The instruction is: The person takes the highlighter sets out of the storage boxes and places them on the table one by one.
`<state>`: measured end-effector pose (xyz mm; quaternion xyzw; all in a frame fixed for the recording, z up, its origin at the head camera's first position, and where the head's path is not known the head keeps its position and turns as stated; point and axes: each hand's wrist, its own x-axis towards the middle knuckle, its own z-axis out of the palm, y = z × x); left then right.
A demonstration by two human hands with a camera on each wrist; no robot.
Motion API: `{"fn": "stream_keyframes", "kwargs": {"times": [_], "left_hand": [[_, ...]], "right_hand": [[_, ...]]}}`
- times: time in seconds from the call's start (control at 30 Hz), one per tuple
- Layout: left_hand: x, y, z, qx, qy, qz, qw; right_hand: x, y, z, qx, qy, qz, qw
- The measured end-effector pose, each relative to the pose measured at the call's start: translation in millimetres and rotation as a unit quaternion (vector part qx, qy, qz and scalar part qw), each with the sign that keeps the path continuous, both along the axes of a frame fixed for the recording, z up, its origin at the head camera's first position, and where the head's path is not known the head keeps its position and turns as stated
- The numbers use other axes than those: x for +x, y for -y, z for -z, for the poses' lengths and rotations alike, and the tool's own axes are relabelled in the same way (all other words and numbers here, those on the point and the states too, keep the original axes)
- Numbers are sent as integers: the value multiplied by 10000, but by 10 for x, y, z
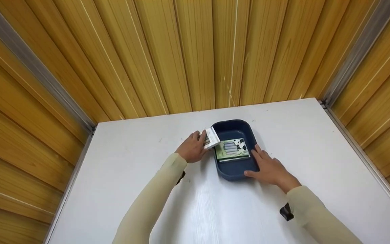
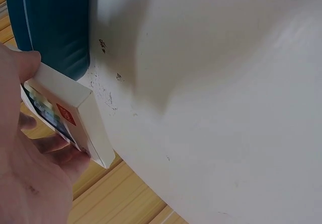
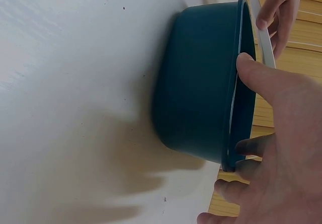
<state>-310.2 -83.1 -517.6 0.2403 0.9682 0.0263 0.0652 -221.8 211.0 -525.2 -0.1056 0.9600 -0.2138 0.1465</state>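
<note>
In the head view, a dark blue plastic basin (image 1: 234,173) stands on the white table. Inside it lies a flat green box (image 1: 238,154) with a panda and several grey cylinders printed on it. My left hand (image 1: 192,147) grips a small white carton (image 1: 212,138) above the basin's left rim, tilted. The left wrist view shows thumb and fingers on opposite sides of this carton (image 2: 75,100), which bears a red mark and a coloured picture. My right hand (image 1: 269,168) rests on the basin's right rim, fingers spread, thumb near the front corner.
The white table (image 1: 141,169) extends around the basin. Yellow wood-patterned panels (image 1: 195,61) rise behind it and at both sides, with grey metal strips (image 1: 354,54) at the corners. A dark strap piece (image 1: 286,212) sits at the right wrist.
</note>
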Motion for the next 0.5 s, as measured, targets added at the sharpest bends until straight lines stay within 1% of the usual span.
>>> {"fn": "stream_keyframes", "kwargs": {"times": [0.2,0.4,0.5], "left_hand": [[6,72,29,262,137,-28,9996],[14,162,69,333,75,75,9994],[19,203,78,320,126,6,9994]], "right_hand": [[-9,4,3,0,18,24,10000],[22,23,-42,-10,-79,-33,10000],[24,26,-43,-17,-77,-40,10000]]}}
